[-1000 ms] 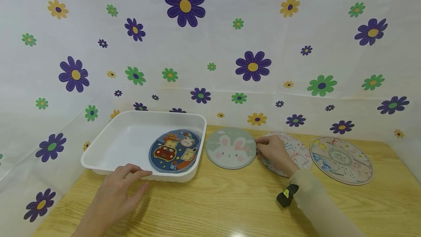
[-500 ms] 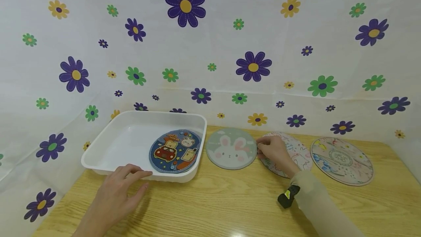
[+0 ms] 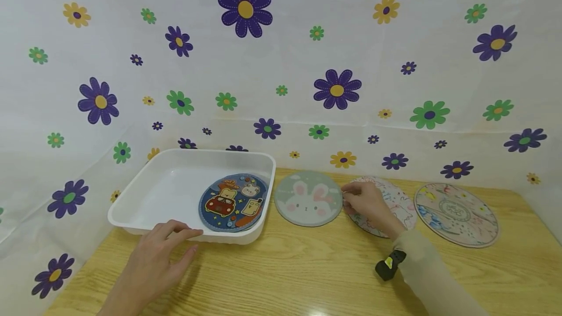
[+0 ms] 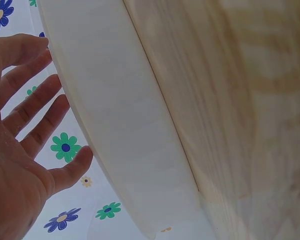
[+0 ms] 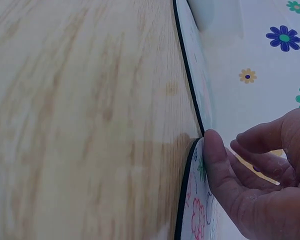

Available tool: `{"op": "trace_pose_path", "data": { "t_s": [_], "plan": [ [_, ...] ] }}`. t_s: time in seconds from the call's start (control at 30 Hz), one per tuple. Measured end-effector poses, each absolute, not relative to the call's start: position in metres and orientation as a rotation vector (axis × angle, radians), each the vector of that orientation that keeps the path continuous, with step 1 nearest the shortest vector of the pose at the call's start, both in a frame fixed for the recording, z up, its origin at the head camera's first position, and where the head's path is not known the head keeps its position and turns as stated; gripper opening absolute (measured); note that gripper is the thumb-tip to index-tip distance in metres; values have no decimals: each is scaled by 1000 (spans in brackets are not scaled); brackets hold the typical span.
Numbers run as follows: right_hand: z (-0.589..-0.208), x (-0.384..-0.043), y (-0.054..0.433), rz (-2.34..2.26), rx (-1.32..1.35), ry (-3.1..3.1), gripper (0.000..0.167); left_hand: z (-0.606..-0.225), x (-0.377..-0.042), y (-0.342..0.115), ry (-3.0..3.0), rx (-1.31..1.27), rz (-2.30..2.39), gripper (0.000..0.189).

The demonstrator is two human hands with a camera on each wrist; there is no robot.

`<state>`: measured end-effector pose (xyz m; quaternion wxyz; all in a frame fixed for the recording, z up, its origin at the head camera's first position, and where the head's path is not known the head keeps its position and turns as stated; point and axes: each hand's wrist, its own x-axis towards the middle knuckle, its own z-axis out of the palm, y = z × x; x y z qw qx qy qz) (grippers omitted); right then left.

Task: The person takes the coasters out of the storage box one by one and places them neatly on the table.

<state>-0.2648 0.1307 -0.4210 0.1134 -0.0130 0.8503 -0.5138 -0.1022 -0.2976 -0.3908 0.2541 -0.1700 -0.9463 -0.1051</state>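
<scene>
Rabbit mat (image 3: 308, 194), unmoved, remains unlifted, three o'clock from tray (image 3: 219, 152); right hand (image 3: 368, 204) loosely bent, left hand (image 3: 159, 253) spread.

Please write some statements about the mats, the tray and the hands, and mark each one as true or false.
1. The blue car-print mat lies inside the white tray. True.
2. Four mats lie outside the white tray. False: three do, including the rabbit mat.
3. In the head view, the right hand covers part of the doodle-print mat. True.
4. The white tray stands to the right of the doodle-print mat. False: it stands to the left, with the left hand at its near rim.
</scene>
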Motion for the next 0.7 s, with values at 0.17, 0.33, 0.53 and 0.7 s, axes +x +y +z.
{"op": "trace_pose_path", "data": {
  "t_s": [0.17,0.33,0.53,0.7],
  "plan": [
    [-418,-262,133,-1326,-232,2601,34,-392,-102,-298,-2560,-462,-283,28],
    [-416,-263,130,-1070,-477,2767,32,-393,-102,-299,-2554,-464,-284,29],
    [-416,-261,127,-930,-674,2861,27,-393,-102,-298,-2578,-449,-283,29],
    [-415,-258,129,-899,-692,2848,27,-393,-102,-298,-2569,-457,-283,29]
  ]
}}
